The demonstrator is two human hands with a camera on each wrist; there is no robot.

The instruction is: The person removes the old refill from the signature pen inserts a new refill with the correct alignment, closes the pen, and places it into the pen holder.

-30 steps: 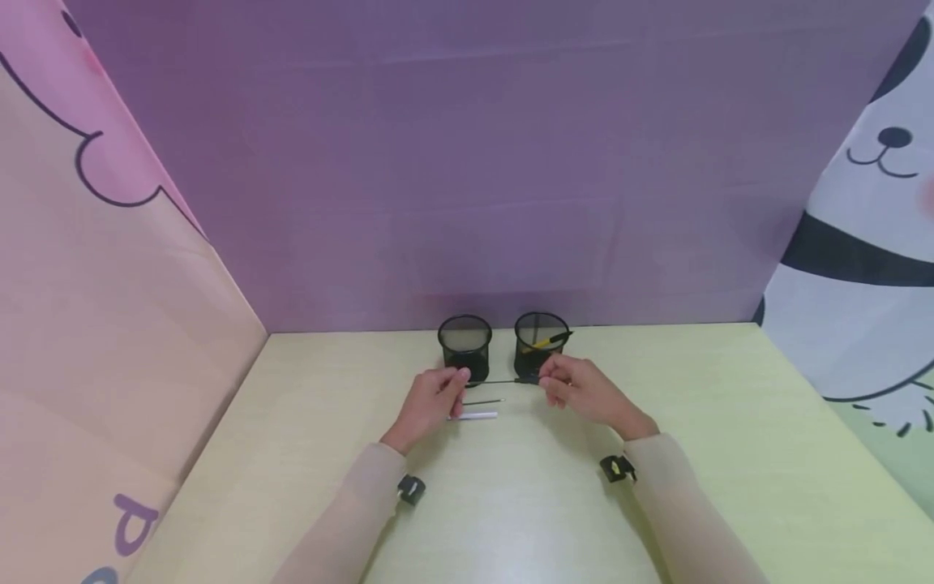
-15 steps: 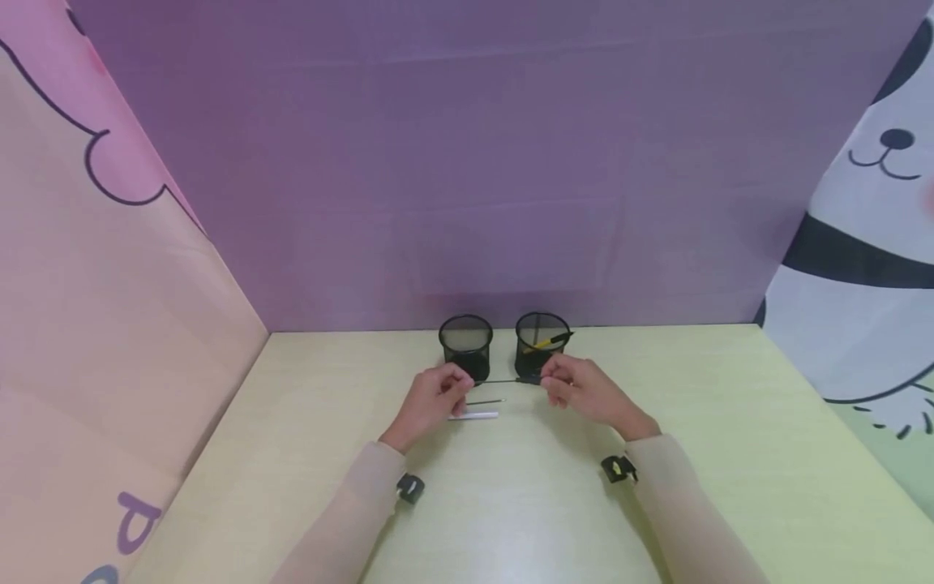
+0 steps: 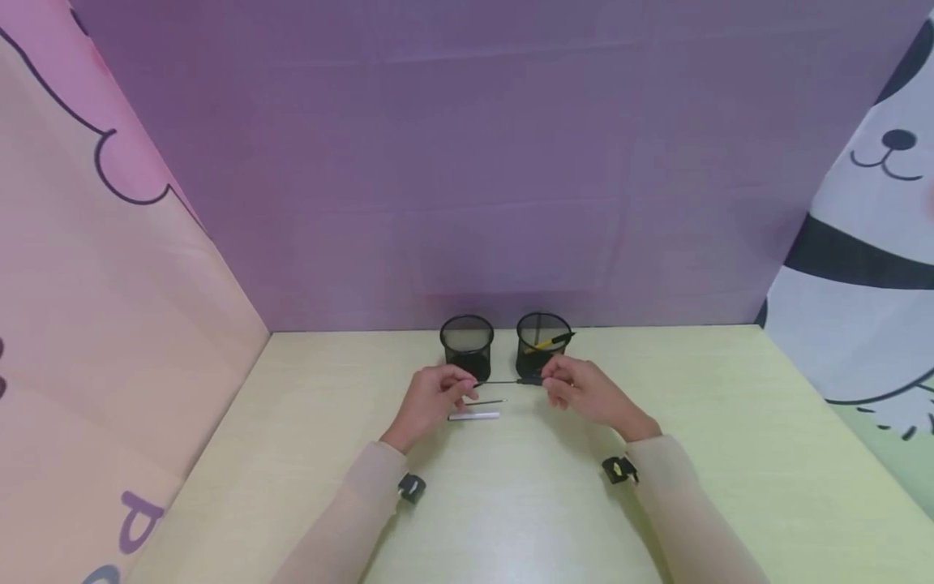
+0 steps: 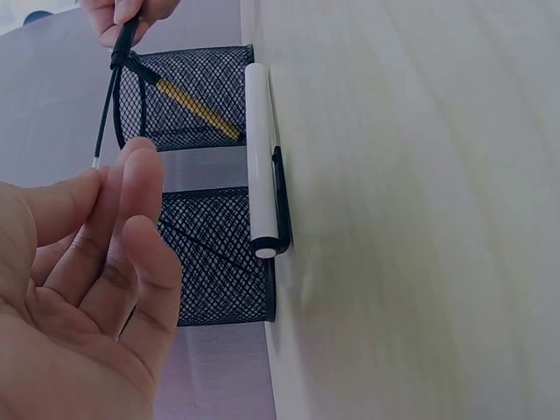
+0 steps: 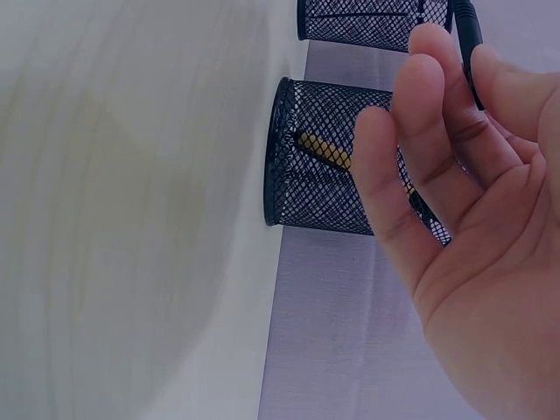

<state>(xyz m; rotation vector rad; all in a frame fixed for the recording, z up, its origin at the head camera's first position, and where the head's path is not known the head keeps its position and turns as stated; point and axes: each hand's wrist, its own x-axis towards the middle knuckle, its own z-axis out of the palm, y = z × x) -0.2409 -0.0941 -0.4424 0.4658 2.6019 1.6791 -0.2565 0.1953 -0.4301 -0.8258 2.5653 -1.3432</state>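
My left hand point(image 3: 432, 403) pinches the end of a thin dark pen refill point(image 4: 107, 118) between thumb and fingers, the other fingers curled loosely. The refill stretches level across to a black ribbed pen grip section point(image 5: 469, 39), which my right hand point(image 3: 584, 391) pinches between thumb and forefinger. The refill's far end meets this black piece. On the table just under the hands lies a white pen barrel point(image 4: 261, 157) with a black end and clip. A second refill point(image 3: 486, 402) lies parallel behind it.
Two black mesh pen cups stand behind my hands. The left cup point(image 3: 467, 345) shows no pen above its rim; the right cup point(image 3: 541, 357) holds a yellow-and-black pen point(image 3: 552, 341) leaning right. A purple backdrop point(image 3: 467, 178) rises at the table's rear edge.
My left thumb and fingertips have shifted slightly right along the refill, toward the right hand. The right hand keeps nearly the same place, still pinching the black grip section.
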